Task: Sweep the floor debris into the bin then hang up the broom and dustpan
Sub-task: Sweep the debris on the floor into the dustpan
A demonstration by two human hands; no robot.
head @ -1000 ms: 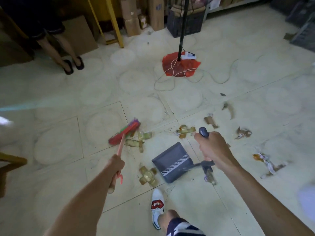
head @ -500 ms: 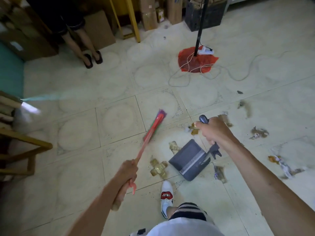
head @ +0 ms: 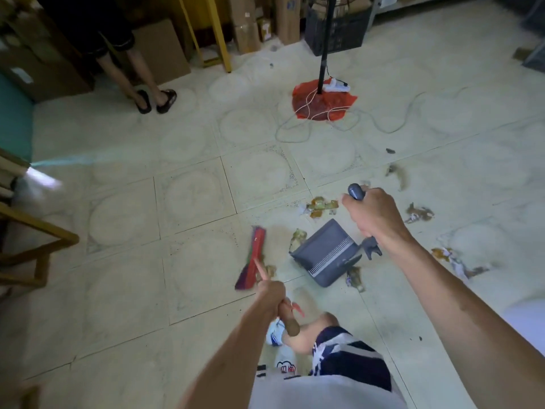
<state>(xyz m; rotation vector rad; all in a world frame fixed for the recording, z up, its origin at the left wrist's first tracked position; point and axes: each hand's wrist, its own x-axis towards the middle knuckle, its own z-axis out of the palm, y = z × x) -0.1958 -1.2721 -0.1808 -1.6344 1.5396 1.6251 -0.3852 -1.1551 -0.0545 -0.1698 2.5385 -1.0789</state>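
My left hand grips the pink handle of a small broom, whose red and purple bristles rest on the tiled floor left of a grey dustpan. My right hand is wrapped around the dustpan's long grey handle, near its top end. The pan lies flat on the floor with its mouth facing left. Crumpled wrappers lie around it: one behind it, one at its left edge, one at its near side, one beside the bristles.
More scraps lie to the right. A fan stand on a red base with a white cable stands ahead. A person's legs are at back left, boxes behind, a wooden chair at left.
The broom head has swept back toward me, from up by the far wrappers to the floor left of the dustpan. My right hand still holds the dustpan handle in the same spot.
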